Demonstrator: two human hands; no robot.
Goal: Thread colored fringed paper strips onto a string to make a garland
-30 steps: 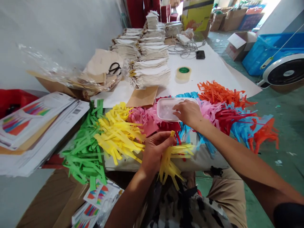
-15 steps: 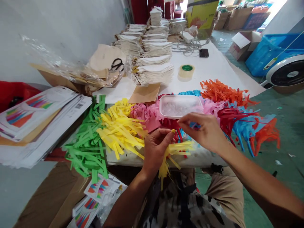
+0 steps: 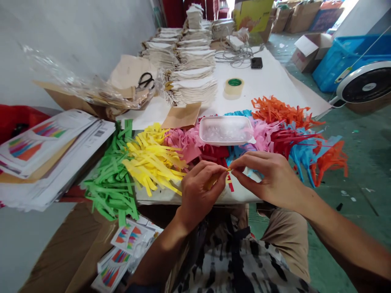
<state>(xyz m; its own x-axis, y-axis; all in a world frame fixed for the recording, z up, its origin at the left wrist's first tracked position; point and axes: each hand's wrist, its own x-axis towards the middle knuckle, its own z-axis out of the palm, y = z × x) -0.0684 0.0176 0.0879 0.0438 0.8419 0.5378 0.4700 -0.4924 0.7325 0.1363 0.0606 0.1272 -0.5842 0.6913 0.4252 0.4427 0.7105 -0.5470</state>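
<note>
My left hand [image 3: 201, 191] is closed around a yellow paper tassel [image 3: 213, 181], mostly hidden behind the fingers. Its narrow tip points right, between both hands. My right hand [image 3: 270, 175] pinches thumb and forefinger together at that tip; whatever small thing it holds is too small to make out. Just beyond the hands stands a white plastic tub [image 3: 226, 142] with small clear pieces in it. Around the tub lie fringed paper tassels: yellow [image 3: 152, 158], green [image 3: 114, 187], pink [image 3: 187, 144], dark red [image 3: 214, 152], blue [image 3: 301, 152] and orange [image 3: 281, 112].
Stacks of white paper bundles [image 3: 192, 89] fill the table's far middle. Nearby are a tape roll [image 3: 233, 88], black scissors [image 3: 146, 80], a brown paper piece [image 3: 181, 116] and grey cables [image 3: 233, 59]. Printed sheets [image 3: 51, 138] lie left; a fan [image 3: 368, 85] stands right.
My right hand has come in from above the tassel to meet its tip. The left hand has turned, and the tassel's hanging fringe has gone from sight. The view has shifted slightly.
</note>
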